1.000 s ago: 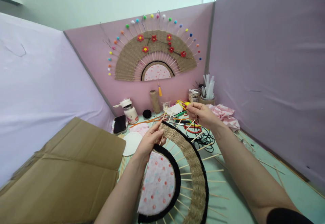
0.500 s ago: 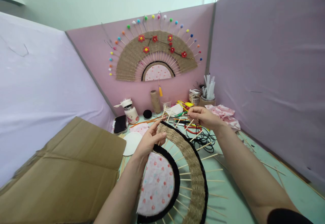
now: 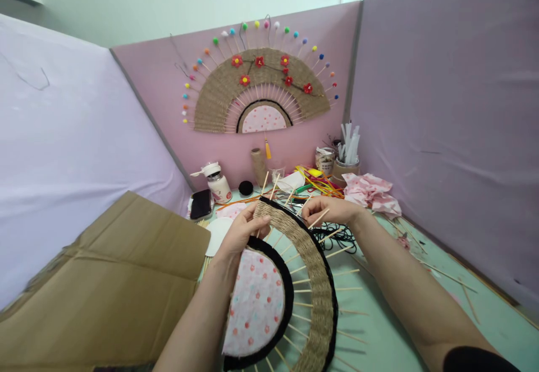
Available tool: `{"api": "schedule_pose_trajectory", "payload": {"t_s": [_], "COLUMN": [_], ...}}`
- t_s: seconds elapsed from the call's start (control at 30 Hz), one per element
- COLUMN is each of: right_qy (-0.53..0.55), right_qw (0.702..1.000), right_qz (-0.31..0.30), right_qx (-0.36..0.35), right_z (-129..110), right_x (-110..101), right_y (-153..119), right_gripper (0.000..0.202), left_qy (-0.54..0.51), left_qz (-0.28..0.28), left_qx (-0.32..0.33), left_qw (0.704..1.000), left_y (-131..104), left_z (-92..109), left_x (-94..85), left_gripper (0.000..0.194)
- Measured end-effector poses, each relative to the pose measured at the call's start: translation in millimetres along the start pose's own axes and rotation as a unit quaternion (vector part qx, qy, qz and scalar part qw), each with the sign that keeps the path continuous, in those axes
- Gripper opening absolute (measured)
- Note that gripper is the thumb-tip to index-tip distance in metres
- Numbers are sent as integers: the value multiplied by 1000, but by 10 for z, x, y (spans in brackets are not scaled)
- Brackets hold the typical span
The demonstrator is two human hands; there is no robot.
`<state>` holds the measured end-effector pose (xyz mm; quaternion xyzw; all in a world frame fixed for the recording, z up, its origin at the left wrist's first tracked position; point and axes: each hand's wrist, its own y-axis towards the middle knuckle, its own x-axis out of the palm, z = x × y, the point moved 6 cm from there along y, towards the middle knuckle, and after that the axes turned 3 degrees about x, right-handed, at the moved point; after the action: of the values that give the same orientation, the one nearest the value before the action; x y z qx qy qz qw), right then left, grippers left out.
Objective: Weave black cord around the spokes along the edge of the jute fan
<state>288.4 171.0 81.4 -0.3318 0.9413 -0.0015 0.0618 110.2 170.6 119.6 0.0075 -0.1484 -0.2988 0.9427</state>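
My left hand (image 3: pixel 243 230) grips the upper end of a half-round woven fan (image 3: pixel 320 282), thumb on its front. The fan has a twine band edged in black cord, thin wooden sticks fanning outward, and a white half-disc (image 3: pixel 256 304) with pink dots, rimmed in black. My right hand (image 3: pixel 326 210) is closed at the fan's outer edge among the stick tips; its fingertips are partly hidden behind the sticks, and what they pinch is too small to make out. Loose black cord (image 3: pixel 334 238) lies tangled on the table just below that hand.
A finished fan (image 3: pixel 261 91) with red flowers hangs on the pink partition. Cardboard (image 3: pixel 126 282) covers the left side. A white bottle (image 3: pixel 219 184), phone (image 3: pixel 201 205), twine spool (image 3: pixel 258 165), jar of glue sticks (image 3: pixel 347 167) and crumpled cloth (image 3: pixel 370 192) line the back. Loose sticks lie at right.
My right hand has come down from above the fan's top end, where it drew black cord taut, to the outer edge. The fan has shifted slightly left.
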Motion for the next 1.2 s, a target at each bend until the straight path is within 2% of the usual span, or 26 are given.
{"api": "schedule_pose_trajectory", "payload": {"t_s": [0.1, 0.23, 0.4, 0.6, 0.8, 0.93, 1.2], "right_qy": [-12, -11, 4, 7, 49, 40, -52], "right_qw": [1000, 998, 999, 998, 988, 974, 960], "right_qz": [23, 50, 50, 53, 139, 205, 261], "right_qx": [4, 21, -6, -33, -47, -84, -89], "right_z": [-5, -42, -147, -158, -173, -259, -462], "right_x": [-24, -39, -24, -83, -261, -364, -314], "right_y": [-7, -24, -60, -93, -176, -266, -367], "right_gripper": [22, 19, 24, 28, 25, 23, 24], "left_qy": [-12, -32, -68, -106, -93, -72, -63], "left_qz": [-7, 4, 35, 20, 21, 39, 84], "left_qx": [-11, -18, -15, -34, -30, -23, 13], "left_qw": [1000, 999, 997, 994, 995, 996, 994], "left_y": [-11, -9, -3, -42, -61, -67, -111], "left_z": [6, 22, 51, 71, 133, 195, 340], "left_x": [-12, -72, -130, -95, -118, -183, -273], "left_gripper": [55, 57, 57, 62, 65, 63, 64]}}
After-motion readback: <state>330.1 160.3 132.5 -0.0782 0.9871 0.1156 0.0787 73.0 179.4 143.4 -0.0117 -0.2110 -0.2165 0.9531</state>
